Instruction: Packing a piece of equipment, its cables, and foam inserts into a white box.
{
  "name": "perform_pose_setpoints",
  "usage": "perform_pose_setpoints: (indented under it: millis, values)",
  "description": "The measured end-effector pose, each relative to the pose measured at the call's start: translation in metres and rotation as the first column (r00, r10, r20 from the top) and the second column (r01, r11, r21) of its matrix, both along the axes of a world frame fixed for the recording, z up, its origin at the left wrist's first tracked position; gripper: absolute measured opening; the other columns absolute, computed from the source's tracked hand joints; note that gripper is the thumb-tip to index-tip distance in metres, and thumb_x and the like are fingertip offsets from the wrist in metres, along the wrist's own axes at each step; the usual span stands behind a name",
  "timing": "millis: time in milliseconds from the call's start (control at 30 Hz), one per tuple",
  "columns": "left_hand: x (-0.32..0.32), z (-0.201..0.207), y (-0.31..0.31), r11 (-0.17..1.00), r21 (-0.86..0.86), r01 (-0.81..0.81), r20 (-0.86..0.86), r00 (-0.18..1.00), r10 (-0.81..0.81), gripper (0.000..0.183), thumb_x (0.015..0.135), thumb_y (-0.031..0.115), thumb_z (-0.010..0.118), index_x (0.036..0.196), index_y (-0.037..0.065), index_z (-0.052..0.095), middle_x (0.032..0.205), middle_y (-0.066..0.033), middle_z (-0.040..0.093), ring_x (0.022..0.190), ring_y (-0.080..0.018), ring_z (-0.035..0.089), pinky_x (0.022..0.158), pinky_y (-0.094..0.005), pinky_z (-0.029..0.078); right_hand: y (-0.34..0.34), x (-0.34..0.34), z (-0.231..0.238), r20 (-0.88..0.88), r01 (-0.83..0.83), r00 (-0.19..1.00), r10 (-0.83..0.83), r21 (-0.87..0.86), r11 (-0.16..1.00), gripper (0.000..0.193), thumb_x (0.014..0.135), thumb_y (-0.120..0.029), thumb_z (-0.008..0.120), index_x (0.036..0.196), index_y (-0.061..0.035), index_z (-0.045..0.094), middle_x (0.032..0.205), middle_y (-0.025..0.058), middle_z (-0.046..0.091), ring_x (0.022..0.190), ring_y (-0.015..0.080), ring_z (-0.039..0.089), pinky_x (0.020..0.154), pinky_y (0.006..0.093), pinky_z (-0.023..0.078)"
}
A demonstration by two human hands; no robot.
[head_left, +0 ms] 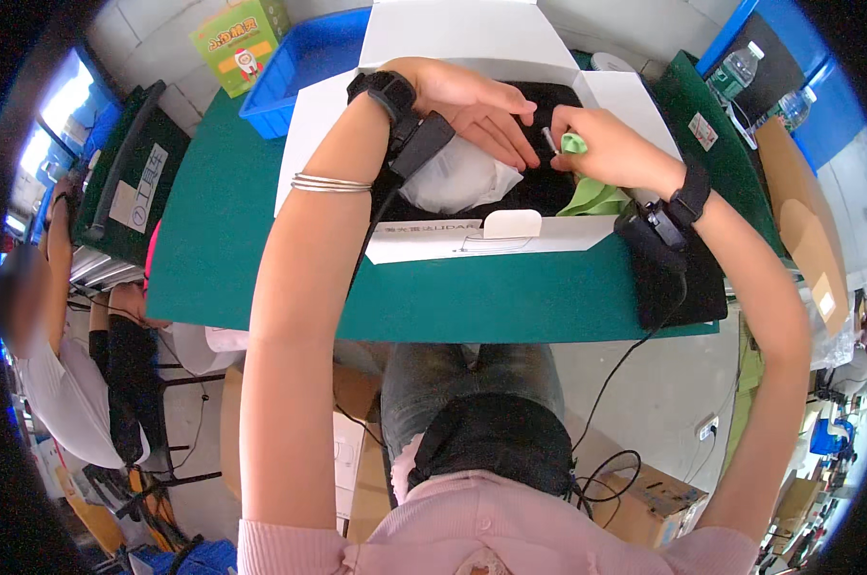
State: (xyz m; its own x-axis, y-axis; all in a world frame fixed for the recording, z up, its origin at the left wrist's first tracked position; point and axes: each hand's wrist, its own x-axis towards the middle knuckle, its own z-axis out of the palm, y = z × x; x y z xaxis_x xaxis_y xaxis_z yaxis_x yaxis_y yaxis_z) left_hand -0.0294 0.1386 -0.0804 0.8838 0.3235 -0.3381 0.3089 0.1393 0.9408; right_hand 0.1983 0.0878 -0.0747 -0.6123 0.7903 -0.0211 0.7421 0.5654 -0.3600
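An open white cardboard box with a black foam lining stands on the table in front of me. Over its left part, my left hand is open, fingers stretched out and holding nothing. Just below that palm lies a rounded item in a white translucent wrap. My right hand is closed round a green cloth, which hangs down inside the box's right part. Near its fingertips shows a small, thin silvery piece, too small to name. Both wrists wear black straps with small devices.
A blue plastic bin and a green carton stand at the back left of the green table. A black pad lies at the right front edge. Water bottles are at the far right. Another person sits at left.
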Motion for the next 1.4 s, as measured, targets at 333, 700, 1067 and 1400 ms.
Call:
perform_pose_setpoints:
  millis: [333, 700, 1067, 1400]
  values:
    - [0.002, -0.002, 0.000, 1.000, 0.017, 0.003, -0.005, 1.000, -0.003, 0.043, 0.099, 0.044, 0.042, 0.116, 0.005, 0.039, 0.126, -0.0326, 0.052, 0.117, -0.0316, 0.056, 0.102, -0.0334, 0.045, -0.003, 0.002, 0.000, -0.056, -0.038, 0.998, 0.038, -0.013, 0.999, 0.023, 0.074, -0.014, 0.075, 0.083, 0.0005, 0.060, 0.080, 0.0185, 0.064, 0.079, 0.0350, 0.064, 0.069, 0.0395, 0.049]
    - [0.005, -0.006, 0.003, 0.991, 0.112, -0.079, -0.058, 0.995, 0.086, 0.046, 0.097, 0.047, 0.045, 0.111, 0.003, 0.045, 0.120, -0.0306, 0.056, 0.110, -0.0312, 0.060, 0.100, -0.0338, 0.047, 0.002, -0.006, 0.000, 0.080, -0.139, 0.988, 0.130, 0.122, 0.983, 0.029, 0.070, -0.015, 0.077, 0.087, 0.0041, 0.064, 0.081, 0.0233, 0.065, 0.083, 0.0392, 0.065, 0.073, 0.0423, 0.051]
    - [0.002, -0.005, 0.005, 0.995, 0.067, -0.073, -0.034, 0.997, 0.076, 0.048, 0.095, 0.049, 0.049, 0.108, 0.003, 0.048, 0.122, -0.0316, 0.055, 0.110, -0.0308, 0.061, 0.098, -0.0333, 0.048, 0.017, -0.011, -0.002, 0.133, -0.137, 0.983, 0.128, 0.057, 0.989, 0.031, 0.067, -0.018, 0.080, 0.079, 0.0063, 0.064, 0.076, 0.0249, 0.064, 0.077, 0.0383, 0.066, 0.067, 0.0414, 0.052]
    - [0.002, -0.007, 0.007, 0.994, 0.055, -0.093, -0.020, 0.995, 0.094, 0.049, 0.095, 0.046, 0.050, 0.111, 0.000, 0.050, 0.121, -0.0308, 0.056, 0.109, -0.0312, 0.061, 0.098, -0.0342, 0.048, 0.026, -0.025, 0.000, 0.306, -0.182, 0.941, 0.142, 0.105, 0.978, 0.035, 0.066, -0.016, 0.079, 0.087, 0.0082, 0.064, 0.087, 0.0257, 0.065, 0.086, 0.0372, 0.066, 0.072, 0.0416, 0.054]
